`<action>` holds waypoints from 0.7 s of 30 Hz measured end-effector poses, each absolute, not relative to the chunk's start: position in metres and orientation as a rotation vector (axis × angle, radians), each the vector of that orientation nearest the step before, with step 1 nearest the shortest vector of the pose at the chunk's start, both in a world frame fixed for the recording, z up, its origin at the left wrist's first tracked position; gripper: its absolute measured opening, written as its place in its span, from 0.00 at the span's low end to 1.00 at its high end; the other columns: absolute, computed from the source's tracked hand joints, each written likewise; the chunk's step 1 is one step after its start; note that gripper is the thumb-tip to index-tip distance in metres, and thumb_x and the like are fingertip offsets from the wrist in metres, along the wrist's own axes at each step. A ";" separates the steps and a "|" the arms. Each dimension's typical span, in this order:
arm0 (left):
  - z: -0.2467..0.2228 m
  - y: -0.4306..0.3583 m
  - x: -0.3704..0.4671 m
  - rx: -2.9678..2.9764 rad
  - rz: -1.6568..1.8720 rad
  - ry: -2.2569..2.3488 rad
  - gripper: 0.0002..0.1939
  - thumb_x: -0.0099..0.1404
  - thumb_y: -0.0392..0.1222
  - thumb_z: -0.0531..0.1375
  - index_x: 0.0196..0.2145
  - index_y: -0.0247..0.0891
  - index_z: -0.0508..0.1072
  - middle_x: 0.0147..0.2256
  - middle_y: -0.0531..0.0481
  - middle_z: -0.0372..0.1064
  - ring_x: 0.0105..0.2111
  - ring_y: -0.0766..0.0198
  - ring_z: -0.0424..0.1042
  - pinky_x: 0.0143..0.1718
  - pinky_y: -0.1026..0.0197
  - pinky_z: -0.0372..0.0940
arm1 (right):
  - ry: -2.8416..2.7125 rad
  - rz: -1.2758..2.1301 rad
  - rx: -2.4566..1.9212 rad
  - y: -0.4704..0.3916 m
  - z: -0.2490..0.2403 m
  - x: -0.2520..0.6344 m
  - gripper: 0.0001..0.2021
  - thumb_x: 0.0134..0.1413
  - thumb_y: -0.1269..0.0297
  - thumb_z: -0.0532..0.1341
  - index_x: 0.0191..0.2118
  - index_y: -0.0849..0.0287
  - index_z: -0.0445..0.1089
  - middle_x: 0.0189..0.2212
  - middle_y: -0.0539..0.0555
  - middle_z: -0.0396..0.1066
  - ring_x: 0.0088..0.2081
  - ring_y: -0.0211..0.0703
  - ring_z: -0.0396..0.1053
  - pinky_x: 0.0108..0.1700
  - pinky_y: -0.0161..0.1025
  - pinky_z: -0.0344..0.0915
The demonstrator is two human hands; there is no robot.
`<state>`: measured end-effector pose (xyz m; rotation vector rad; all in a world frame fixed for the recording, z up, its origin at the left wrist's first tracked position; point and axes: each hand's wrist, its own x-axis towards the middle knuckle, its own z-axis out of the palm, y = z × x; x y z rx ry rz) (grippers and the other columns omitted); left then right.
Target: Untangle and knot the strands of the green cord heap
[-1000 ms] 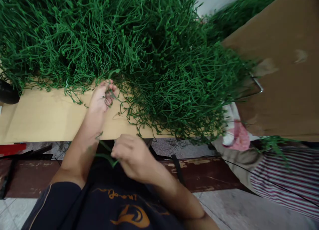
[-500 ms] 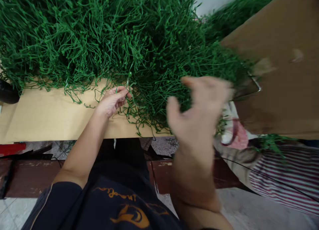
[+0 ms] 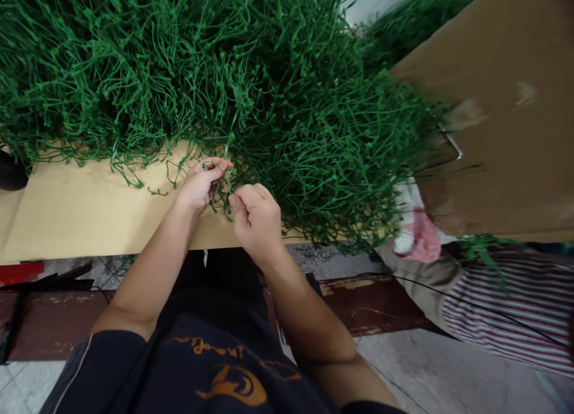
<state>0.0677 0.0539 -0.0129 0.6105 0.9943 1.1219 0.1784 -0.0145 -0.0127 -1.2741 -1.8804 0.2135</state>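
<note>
A large heap of thin green plastic-looking stems (image 3: 179,67) covers the far part of a cardboard sheet (image 3: 85,210). At the heap's near edge, my left hand (image 3: 201,180) pinches a green stem between thumb and fingers. Close beside it on the right, my right hand (image 3: 258,216) is closed, thumb against the curled fingers; what it holds, if anything, is hidden. A pale strip (image 3: 226,149) runs from the heap down to my left fingertips.
An upright cardboard panel (image 3: 506,127) stands at the right, with a bent metal rod (image 3: 452,143) by its edge. Beyond it sits a person in a striped garment (image 3: 506,312). A black object (image 3: 11,172) lies at the far left, a red one (image 3: 20,273) below.
My right hand has come left and down from over the heap, from spread fingers to closed, beside my left hand. My left hand keeps its pinch nearly in place.
</note>
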 end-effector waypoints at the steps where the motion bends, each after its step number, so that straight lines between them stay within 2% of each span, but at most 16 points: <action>1: -0.012 0.055 0.067 0.589 1.129 1.020 0.09 0.59 0.28 0.57 0.22 0.34 0.66 0.20 0.58 0.65 0.17 0.78 0.61 0.21 0.71 0.57 | -1.887 0.225 -1.244 -0.021 -0.011 0.176 0.11 0.57 0.69 0.49 0.23 0.56 0.54 0.21 0.52 0.60 0.27 0.40 0.56 0.31 0.39 0.54; 4: -0.006 0.063 0.057 0.471 1.233 1.117 0.09 0.62 0.31 0.55 0.24 0.35 0.65 0.16 0.59 0.60 0.15 0.78 0.59 0.18 0.73 0.56 | -2.035 0.320 -0.937 -0.046 -0.001 0.166 0.10 0.52 0.76 0.50 0.24 0.57 0.57 0.21 0.51 0.61 0.28 0.39 0.57 0.31 0.37 0.55; 7: -0.001 0.066 0.045 0.426 1.352 1.050 0.04 0.61 0.36 0.57 0.28 0.36 0.67 0.18 0.59 0.62 0.19 0.77 0.65 0.22 0.74 0.61 | -2.166 0.395 -0.669 -0.059 0.009 0.163 0.09 0.51 0.77 0.51 0.25 0.58 0.60 0.21 0.50 0.63 0.28 0.37 0.58 0.32 0.36 0.56; 10: -0.001 0.059 0.044 0.466 1.230 0.900 0.03 0.61 0.34 0.56 0.29 0.35 0.67 0.21 0.57 0.65 0.27 0.73 0.72 0.31 0.71 0.67 | -1.993 0.415 -1.017 -0.045 0.011 0.172 0.09 0.56 0.71 0.51 0.25 0.58 0.60 0.21 0.50 0.62 0.27 0.36 0.58 0.31 0.35 0.56; 13: -0.004 0.051 0.050 0.455 1.096 0.838 0.03 0.62 0.31 0.55 0.30 0.34 0.66 0.22 0.56 0.66 0.33 0.69 0.75 0.37 0.66 0.69 | -1.830 0.452 -1.352 -0.020 0.003 0.182 0.13 0.59 0.60 0.50 0.25 0.58 0.59 0.21 0.50 0.61 0.26 0.36 0.59 0.30 0.35 0.55; 17: -0.007 0.050 0.056 0.437 1.056 0.807 0.03 0.62 0.31 0.54 0.31 0.34 0.66 0.26 0.53 0.69 0.39 0.65 0.75 0.40 0.63 0.70 | -1.886 0.471 -1.502 -0.004 -0.012 0.173 0.19 0.52 0.46 0.55 0.25 0.58 0.58 0.24 0.52 0.64 0.28 0.39 0.61 0.31 0.37 0.56; 19: -0.009 0.052 0.057 0.434 1.026 0.801 0.03 0.62 0.30 0.53 0.32 0.33 0.66 0.28 0.53 0.69 0.41 0.63 0.75 0.40 0.62 0.70 | -1.916 0.475 -1.561 -0.002 -0.018 0.163 0.21 0.47 0.44 0.58 0.26 0.59 0.60 0.26 0.54 0.67 0.30 0.42 0.63 0.33 0.38 0.57; 21: -0.011 0.052 0.057 0.431 1.025 0.793 0.02 0.62 0.31 0.54 0.32 0.34 0.66 0.28 0.53 0.69 0.41 0.62 0.75 0.40 0.61 0.70 | -1.927 0.483 -1.609 0.001 -0.022 0.155 0.20 0.47 0.45 0.59 0.28 0.60 0.62 0.28 0.56 0.68 0.32 0.44 0.64 0.34 0.40 0.58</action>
